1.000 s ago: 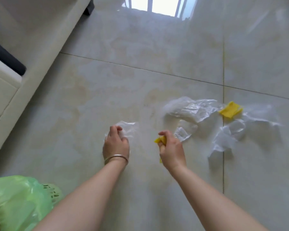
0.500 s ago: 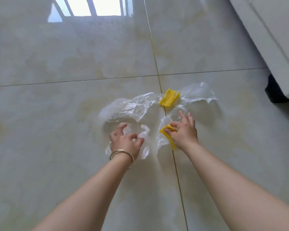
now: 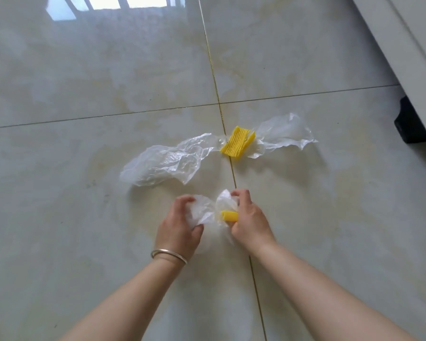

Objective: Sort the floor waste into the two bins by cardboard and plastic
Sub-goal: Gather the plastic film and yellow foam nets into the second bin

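On the tiled floor (image 3: 84, 217), the left hand (image 3: 180, 230) curls its fingers round crumpled clear plastic (image 3: 202, 210). Just beside it, the right hand (image 3: 250, 225) pinches a yellow corrugated scrap (image 3: 229, 215) and more film. Beyond lie a plastic bag (image 3: 165, 163), yellow corrugated cardboard (image 3: 236, 143) and another bag (image 3: 283, 134).

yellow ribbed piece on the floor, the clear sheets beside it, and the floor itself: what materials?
Yellow ribbed piece: looks like corrugated cardboard, matte, parallel ridges; could be foam. Clear sheets: thin plastic film, glossy, translucent, crinkled. Floor: polished stone-look tile, mirror-like window reflection, visible grout lines.
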